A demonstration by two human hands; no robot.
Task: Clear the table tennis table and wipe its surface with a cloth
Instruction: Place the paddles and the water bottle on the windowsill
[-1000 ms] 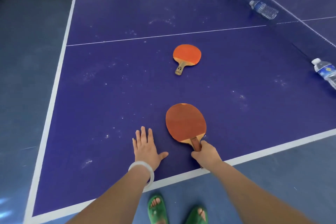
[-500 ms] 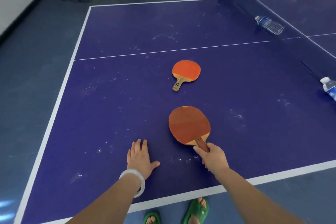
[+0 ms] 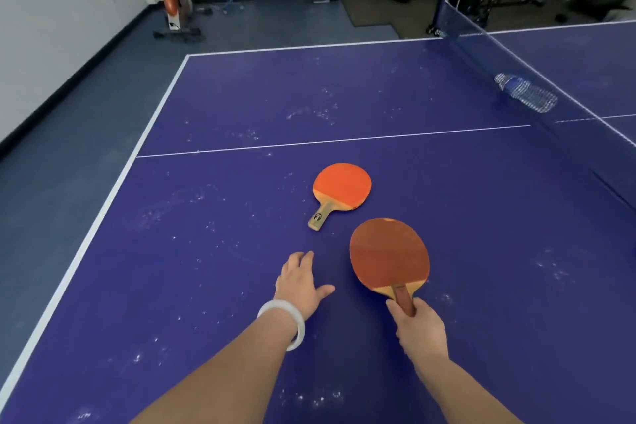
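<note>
The left hand [image 3: 299,280] is low over the dusty tabletop [image 3: 241,96], grip apart and empty; best to reach toward one o'clock and take the orange paddle [image 3: 342,188] by its handle. The darker paddle [image 3: 389,255], at three o'clock, is clamped by its handle in the grip of the right hand [image 3: 421,330]. A bottle [image 3: 526,96] lies at two o'clock.

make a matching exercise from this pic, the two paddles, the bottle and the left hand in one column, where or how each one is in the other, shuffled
Things
1. dark red paddle
2. bright orange paddle
3. plastic bottle
4. left hand

States
a. lying on its side by the net
b. holding nothing, fingers relaxed
c. handle gripped by the right hand
d. lying flat on the table, untouched

Pairs: 1-c, 2-d, 3-a, 4-b
</note>
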